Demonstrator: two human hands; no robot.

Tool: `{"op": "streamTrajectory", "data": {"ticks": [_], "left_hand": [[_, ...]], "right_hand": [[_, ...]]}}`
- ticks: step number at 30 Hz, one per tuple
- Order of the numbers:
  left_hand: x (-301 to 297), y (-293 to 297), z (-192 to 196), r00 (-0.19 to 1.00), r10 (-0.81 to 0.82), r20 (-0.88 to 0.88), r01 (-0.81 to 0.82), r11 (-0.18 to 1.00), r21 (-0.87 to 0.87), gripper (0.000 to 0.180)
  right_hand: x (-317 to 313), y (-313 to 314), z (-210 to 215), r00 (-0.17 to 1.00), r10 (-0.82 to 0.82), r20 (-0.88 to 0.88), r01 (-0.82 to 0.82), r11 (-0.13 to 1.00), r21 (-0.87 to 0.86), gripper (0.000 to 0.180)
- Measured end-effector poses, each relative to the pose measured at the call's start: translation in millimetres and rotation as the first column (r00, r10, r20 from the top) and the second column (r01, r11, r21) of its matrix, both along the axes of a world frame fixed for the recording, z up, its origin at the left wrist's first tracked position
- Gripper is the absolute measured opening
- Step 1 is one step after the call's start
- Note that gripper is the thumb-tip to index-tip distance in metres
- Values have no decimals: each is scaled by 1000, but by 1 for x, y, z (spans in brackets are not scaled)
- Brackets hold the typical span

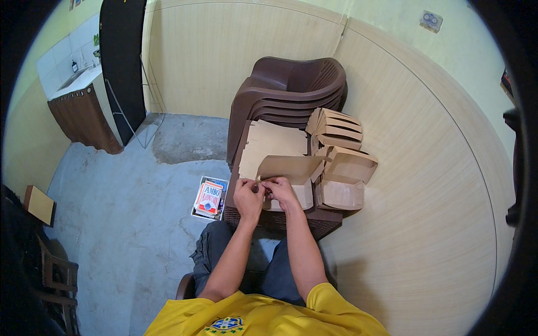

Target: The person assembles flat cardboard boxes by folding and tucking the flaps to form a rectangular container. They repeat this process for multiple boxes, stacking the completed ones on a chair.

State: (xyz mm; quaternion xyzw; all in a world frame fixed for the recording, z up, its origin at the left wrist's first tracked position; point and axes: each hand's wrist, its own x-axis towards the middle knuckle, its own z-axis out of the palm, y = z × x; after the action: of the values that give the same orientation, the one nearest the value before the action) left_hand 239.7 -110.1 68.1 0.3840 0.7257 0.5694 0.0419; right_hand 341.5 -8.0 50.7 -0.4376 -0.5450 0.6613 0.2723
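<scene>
A brown cardboard box (304, 196) stands in front of me with its lid panel (291, 165) raised. At the box's left front corner, my left hand (248, 197) is closed, thumb and fingers pinching the cardboard. Right beside it, my right hand (279, 191) is closed too, its fingertips meeting the left ones at the same corner. The exact fold between the fingertips is hidden. Behind the box lies a pile of flat cardboard blanks (274, 140). To its right sits a folded box (343, 193) with its lid up, and beyond that a row of nested folded boxes (339, 130).
Everything rests on a brown woven-pattern table (319, 223). Stacked brown plastic chairs (269, 84) rise behind it. A white carton (209, 197) with card packs stands on the floor at left. A wood-panelled wall (414, 185) runs along the right.
</scene>
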Motion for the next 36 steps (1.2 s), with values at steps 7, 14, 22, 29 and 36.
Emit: {"op": "streamTrajectory", "data": {"ticks": [7,14,22,29,36], "left_hand": [[-2,4,14,999,32,-41,-39,984,-171,18],[-5,15,-2,989,56,135,-48,997,-58,19],[-16,28,-3,991,-9,-134,-10,990,-143,25],[-11,21,-1,999,-51,6,52,984,-171,24],[-1,10,5,991,-133,-22,119,944,-309,17]], "right_hand": [[-2,-2,-2,998,-66,16,66,998,15,12],[-4,-13,8,995,-99,30,94,988,123,13],[-5,-3,-7,993,-107,39,100,983,153,16],[-5,0,-18,977,-183,109,178,983,51,17],[-8,7,-40,895,-260,361,35,850,526,15]]}}
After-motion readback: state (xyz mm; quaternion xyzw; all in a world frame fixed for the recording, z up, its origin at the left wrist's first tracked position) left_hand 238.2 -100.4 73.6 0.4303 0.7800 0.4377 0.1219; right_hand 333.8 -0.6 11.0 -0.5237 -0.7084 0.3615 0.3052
